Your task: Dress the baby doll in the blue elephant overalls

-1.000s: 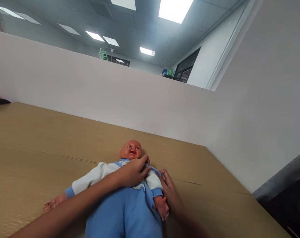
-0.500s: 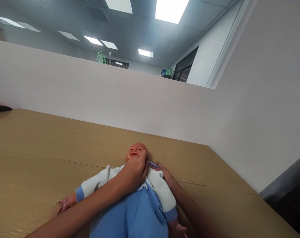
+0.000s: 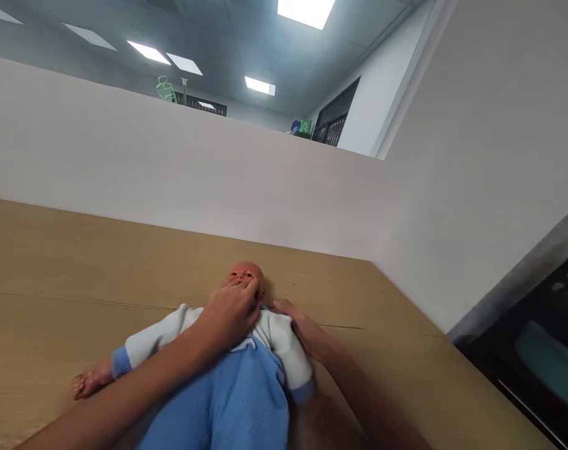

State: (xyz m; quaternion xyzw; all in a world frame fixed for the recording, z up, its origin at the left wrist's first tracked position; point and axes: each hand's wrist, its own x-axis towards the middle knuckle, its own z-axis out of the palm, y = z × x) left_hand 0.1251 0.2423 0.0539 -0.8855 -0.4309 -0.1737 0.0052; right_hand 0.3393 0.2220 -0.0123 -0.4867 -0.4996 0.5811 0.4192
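A baby doll (image 3: 250, 381) lies on its back, in a white top with blue cuffs and blue trousers. My left hand (image 3: 233, 306) is across its chin and mouth, with the fingers curled against the face, and the forearm crosses the doll's chest and arm. By the neck and shoulder on the right side, my right hand (image 3: 302, 325) points its fingertips in under the jaw. A bit of blue shows at the neck near those fingertips; what they hold is hidden. The doll's head (image 3: 247, 270) faces up, eyes open.
The doll lies on a brown tabletop (image 3: 100, 256) with a seam across it. A white partition (image 3: 194, 169) stands along the far side, meeting a white wall (image 3: 475, 156) on the right. Beyond the table's right edge is a dark area with a teal object (image 3: 553, 365).
My left hand has shifted further over the doll's mouth. The thin blue strip seen at my right fingertips is now mostly hidden. The view has turned a little to the right.
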